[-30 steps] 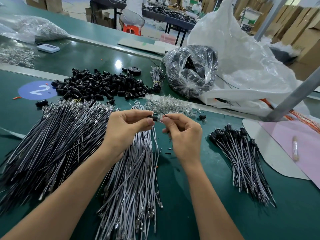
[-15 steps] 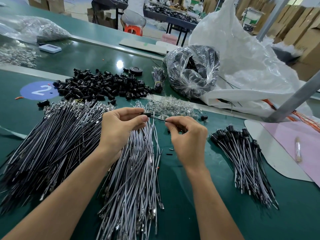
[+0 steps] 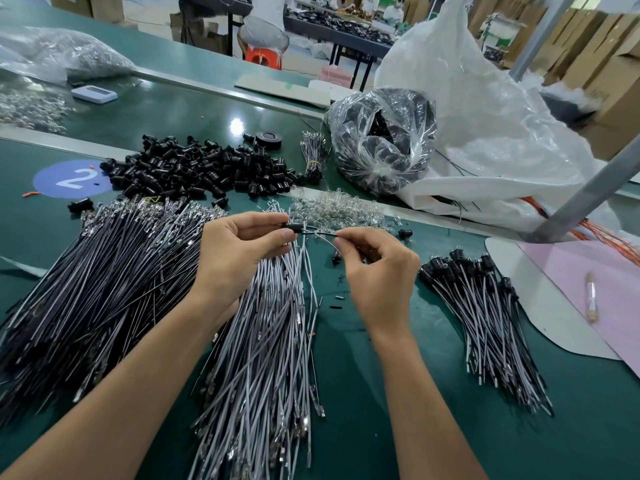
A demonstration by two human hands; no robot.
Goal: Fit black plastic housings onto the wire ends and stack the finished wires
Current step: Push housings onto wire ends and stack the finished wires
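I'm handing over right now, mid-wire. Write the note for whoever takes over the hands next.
Hands: left hand pinches a black housing; right hand pinches the wire running into it, above the white wires.
Parts: loose housings lie at the far side, black wires on the left.
Done: finished stack on the right.
Left: check this one is seated, stack it, then work through the unfitted piles.

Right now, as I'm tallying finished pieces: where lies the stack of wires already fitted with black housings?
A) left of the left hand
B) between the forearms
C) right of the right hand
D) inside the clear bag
C: the housing-capped wires lie fanned on the table, right of the right hand.
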